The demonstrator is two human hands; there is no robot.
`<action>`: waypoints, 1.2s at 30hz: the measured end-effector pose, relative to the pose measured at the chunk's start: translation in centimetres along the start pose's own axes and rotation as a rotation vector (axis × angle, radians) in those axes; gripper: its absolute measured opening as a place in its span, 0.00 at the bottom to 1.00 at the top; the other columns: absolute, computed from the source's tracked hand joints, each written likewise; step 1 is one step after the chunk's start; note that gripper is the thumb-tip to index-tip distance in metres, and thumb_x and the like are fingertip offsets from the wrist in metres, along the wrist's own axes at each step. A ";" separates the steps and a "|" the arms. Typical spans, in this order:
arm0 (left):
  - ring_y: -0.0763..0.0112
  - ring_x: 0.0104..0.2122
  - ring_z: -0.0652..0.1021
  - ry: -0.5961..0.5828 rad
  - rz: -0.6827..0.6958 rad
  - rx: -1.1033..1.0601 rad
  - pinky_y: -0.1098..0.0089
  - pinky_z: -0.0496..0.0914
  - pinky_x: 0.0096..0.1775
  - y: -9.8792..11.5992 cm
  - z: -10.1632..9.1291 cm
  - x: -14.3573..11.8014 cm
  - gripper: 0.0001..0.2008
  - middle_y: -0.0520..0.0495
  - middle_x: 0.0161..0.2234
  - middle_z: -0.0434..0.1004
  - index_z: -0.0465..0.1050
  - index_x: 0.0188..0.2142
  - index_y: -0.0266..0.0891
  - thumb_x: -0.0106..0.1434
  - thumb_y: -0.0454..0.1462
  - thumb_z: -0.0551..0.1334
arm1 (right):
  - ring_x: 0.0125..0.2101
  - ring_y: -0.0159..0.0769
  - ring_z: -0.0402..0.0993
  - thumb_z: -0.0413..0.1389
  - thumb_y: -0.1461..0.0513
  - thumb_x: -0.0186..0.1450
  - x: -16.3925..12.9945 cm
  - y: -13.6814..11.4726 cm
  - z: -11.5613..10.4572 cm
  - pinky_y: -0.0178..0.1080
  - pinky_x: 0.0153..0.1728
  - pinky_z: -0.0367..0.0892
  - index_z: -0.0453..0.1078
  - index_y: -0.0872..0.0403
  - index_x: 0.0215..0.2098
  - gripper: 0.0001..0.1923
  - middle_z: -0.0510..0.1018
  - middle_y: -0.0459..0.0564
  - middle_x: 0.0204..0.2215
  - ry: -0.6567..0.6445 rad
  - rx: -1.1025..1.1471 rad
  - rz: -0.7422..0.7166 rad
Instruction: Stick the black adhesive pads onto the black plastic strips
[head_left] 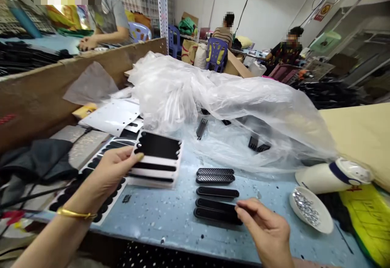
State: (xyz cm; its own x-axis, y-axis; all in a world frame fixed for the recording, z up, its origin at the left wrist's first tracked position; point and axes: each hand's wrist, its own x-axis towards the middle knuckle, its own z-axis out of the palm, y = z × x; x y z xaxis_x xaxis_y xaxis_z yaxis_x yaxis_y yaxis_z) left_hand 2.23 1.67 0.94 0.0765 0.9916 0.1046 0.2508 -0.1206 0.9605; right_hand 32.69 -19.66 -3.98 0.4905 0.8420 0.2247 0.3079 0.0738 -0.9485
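My left hand (117,164) grips the left edge of a sheet of black stickers (160,146) on white backing, thumb on top. Parts of the sheet show bare white backing between the black strips. My right hand (265,227) is closed in a pinch at the right end of a long black bar (216,205); what lies between the fingertips is hidden. Just below it, another black bar (213,215) lies alongside. Above them rest a single black bar (217,192) and two bars with a textured top (215,174), all in a column on the blue table (146,219).
A white dish of small silvery pieces (307,209) and a white bottle (323,175) stand at the right. Clear plastic sheeting (237,93) covers the back, with small black parts (201,129) near it. More sticker sheets (106,190) lie left. Other people sit beyond.
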 end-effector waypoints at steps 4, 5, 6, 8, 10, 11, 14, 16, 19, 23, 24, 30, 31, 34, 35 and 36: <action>0.63 0.33 0.81 0.032 0.082 0.589 0.71 0.73 0.37 -3.6 0.5 -0.6 0.17 0.55 0.29 0.81 0.76 0.47 0.34 0.58 0.37 0.65 | 0.26 0.36 0.74 0.66 0.61 0.57 0.9 0.2 -0.9 0.35 0.26 0.72 0.81 0.52 0.33 0.05 0.78 0.49 0.25 -0.064 -0.157 -0.024; 0.61 0.35 0.82 0.083 0.149 0.700 0.68 0.73 0.40 -3.7 0.5 -0.8 0.20 0.52 0.32 0.82 0.75 0.51 0.34 0.58 0.37 0.65 | 0.25 0.36 0.73 0.66 0.61 0.57 1.1 0.4 -1.0 0.35 0.25 0.71 0.81 0.52 0.33 0.05 0.78 0.48 0.24 -0.072 -0.190 -0.018; 0.59 0.37 0.82 0.129 0.230 0.808 0.66 0.73 0.41 -3.5 0.6 -1.1 0.22 0.49 0.35 0.83 0.74 0.52 0.35 0.59 0.37 0.64 | 0.24 0.35 0.72 0.66 0.60 0.57 1.3 0.6 -1.1 0.35 0.24 0.70 0.81 0.52 0.34 0.06 0.77 0.47 0.23 -0.065 -0.222 -0.009; 0.55 0.39 0.81 0.220 0.395 0.901 0.62 0.73 0.44 -2.6 1.2 -2.0 0.22 0.43 0.41 0.83 0.73 0.54 0.35 0.60 0.38 0.63 | 0.22 0.33 0.69 0.67 0.58 0.56 1.8 1.1 -1.3 0.34 0.22 0.67 0.82 0.52 0.34 0.08 0.75 0.46 0.21 -0.019 -0.277 0.019; 0.55 0.39 0.81 0.279 0.546 0.824 0.61 0.73 0.45 -1.3 2.7 -3.5 0.20 0.41 0.42 0.83 0.75 0.52 0.37 0.60 0.38 0.64 | 0.20 0.32 0.67 0.67 0.57 0.55 2.4 1.7 -1.5 0.34 0.20 0.66 0.82 0.52 0.34 0.10 0.73 0.44 0.20 0.030 -0.295 0.061; 0.57 0.37 0.81 0.272 0.601 0.732 0.62 0.73 0.44 -0.7 3.7 -4.6 0.19 0.41 0.41 0.83 0.75 0.50 0.37 0.59 0.38 0.65 | 0.19 0.32 0.67 0.68 0.56 0.55 2.7 1.9 -1.6 0.34 0.20 0.66 0.81 0.53 0.33 0.10 0.73 0.44 0.20 0.050 -0.283 0.076; 0.67 0.33 0.82 -0.061 0.730 0.359 0.71 0.74 0.38 0.5 7.6 -7.8 0.13 0.46 0.36 0.83 0.77 0.45 0.42 0.59 0.31 0.64 | 0.20 0.34 0.70 0.67 0.56 0.55 3.7 2.3 -1.9 0.34 0.19 0.67 0.80 0.55 0.30 0.09 0.76 0.47 0.22 0.058 -0.247 0.060; 0.66 0.32 0.82 -0.127 0.668 0.213 0.70 0.76 0.36 0.6 10.3 -9.3 0.12 0.46 0.34 0.83 0.77 0.42 0.42 0.58 0.30 0.63 | 0.19 0.33 0.70 0.66 0.58 0.56 3.9 2.2 -1.7 0.33 0.17 0.65 0.81 0.53 0.31 0.07 0.77 0.47 0.22 0.016 -0.272 -0.039; 0.69 0.23 0.78 -0.381 0.240 0.061 0.74 0.72 0.23 0.5 13.2 -10.1 0.08 0.46 0.27 0.81 0.78 0.39 0.39 0.59 0.36 0.64 | 0.22 0.35 0.74 0.66 0.62 0.58 3.4 1.1 -0.6 0.33 0.20 0.69 0.81 0.50 0.36 0.07 0.78 0.46 0.22 -0.150 -0.243 -0.227; 0.78 0.15 0.72 -0.624 -0.251 -0.236 0.78 0.64 0.19 0.9 14.8 -9.9 0.12 0.50 0.19 0.75 0.73 0.27 0.36 0.59 0.43 0.63 | 0.22 0.35 0.71 0.59 0.63 0.64 2.1 -0.8 1.2 0.35 0.22 0.67 0.79 0.55 0.38 0.07 0.74 0.48 0.22 -0.297 -0.244 -0.387; 0.79 0.14 0.71 -0.651 -0.334 -0.305 0.80 0.61 0.18 0.9 14.8 -9.7 0.13 0.50 0.19 0.75 0.72 0.26 0.35 0.59 0.44 0.64 | 0.23 0.35 0.71 0.58 0.63 0.65 1.9 -0.9 1.4 0.36 0.23 0.67 0.78 0.56 0.39 0.07 0.74 0.49 0.22 -0.284 -0.269 -0.424; 0.80 0.13 0.71 -0.593 -0.570 -0.451 0.82 0.54 0.17 0.3 14.2 -8.8 0.16 0.48 0.20 0.78 0.72 0.28 0.35 0.55 0.47 0.69 | 0.28 0.38 0.70 0.57 0.68 0.65 1.4 -0.2 0.0 0.41 0.28 0.68 0.74 0.57 0.43 0.09 0.76 0.52 0.27 -0.131 -0.364 -0.513; 0.80 0.14 0.71 -0.590 -0.576 -0.446 0.82 0.55 0.17 0.2 14.1 -8.6 0.16 0.49 0.20 0.78 0.72 0.28 0.35 0.54 0.47 0.69 | 0.28 0.38 0.70 0.56 0.68 0.65 1.3 -0.3 -0.3 0.41 0.28 0.68 0.74 0.58 0.43 0.09 0.76 0.52 0.27 -0.132 -0.379 -0.501; 0.78 0.14 0.71 -0.578 -0.504 -0.359 0.80 0.57 0.16 0.2 14.2 -8.5 0.16 0.48 0.21 0.79 0.75 0.30 0.36 0.55 0.48 0.69 | 0.29 0.38 0.69 0.55 0.70 0.66 1.0 -0.6 -0.8 0.41 0.28 0.68 0.73 0.60 0.47 0.12 0.75 0.53 0.28 -0.150 -0.429 -0.482; 0.78 0.14 0.71 -0.568 -0.440 -0.300 0.79 0.60 0.17 0.1 14.1 -8.4 0.15 0.49 0.21 0.79 0.76 0.31 0.37 0.55 0.48 0.68 | 0.29 0.38 0.69 0.54 0.70 0.67 1.0 -0.8 -0.9 0.41 0.28 0.68 0.72 0.61 0.48 0.12 0.74 0.53 0.28 -0.154 -0.444 -0.480; 0.77 0.15 0.72 -0.547 -0.358 -0.227 0.77 0.63 0.19 0.0 14.0 -8.4 0.15 0.50 0.20 0.78 0.77 0.31 0.37 0.55 0.47 0.68 | 0.29 0.38 0.69 0.53 0.70 0.67 1.1 -0.9 -1.1 0.41 0.28 0.68 0.72 0.61 0.48 0.12 0.74 0.53 0.28 -0.156 -0.454 -0.482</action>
State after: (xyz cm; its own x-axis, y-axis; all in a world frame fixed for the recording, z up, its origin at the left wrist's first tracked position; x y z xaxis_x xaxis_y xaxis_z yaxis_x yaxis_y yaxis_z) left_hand 15.11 -7.33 -3.52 0.5176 0.7946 -0.3173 0.1483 0.2820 0.9479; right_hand 33.81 -19.40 -2.64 0.0995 0.8412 0.5315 0.7910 0.2572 -0.5552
